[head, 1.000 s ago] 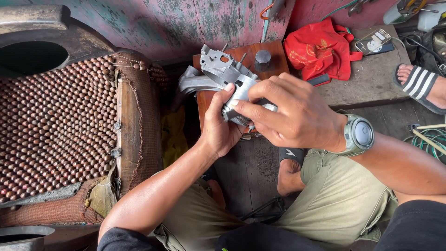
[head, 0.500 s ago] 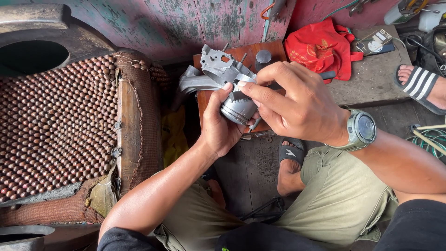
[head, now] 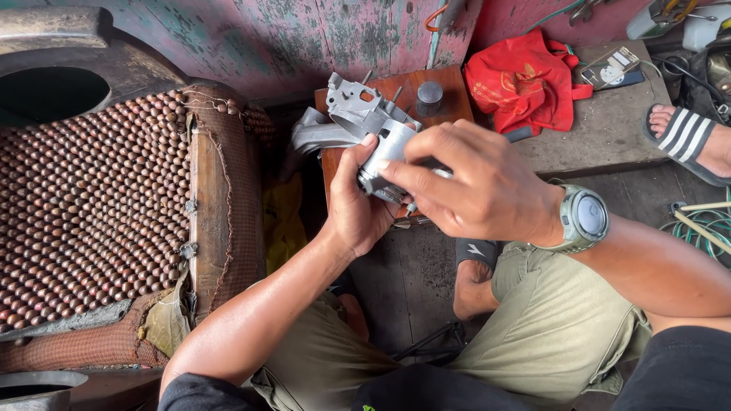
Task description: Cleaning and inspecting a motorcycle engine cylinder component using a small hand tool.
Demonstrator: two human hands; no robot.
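Observation:
Both hands hold a grey metal cylindrical part [head: 387, 152] above a small brown wooden block [head: 449, 95]. My left hand [head: 358, 202] grips it from below and the left, thumb up along its side. My right hand [head: 472, 186], with a grey wristwatch [head: 582, 219] on the wrist, covers its right side with the fingers spread over the top. A grey metal bracket with studs [head: 350, 103] lies just behind the part on the block. A small dark round cap [head: 429, 97] stands on the block.
A seat covered in brown wooden beads [head: 91, 221] fills the left. A red cloth bag [head: 525, 84] lies on a grey slab at the upper right. Another person's foot in a striped sandal [head: 685, 137] is at the right edge. Green hose coils [head: 704, 224] lie right.
The cylindrical part has been turned in my hands; my right hand's fingers have shifted over its top and right side. Both hands stay in about the same place.

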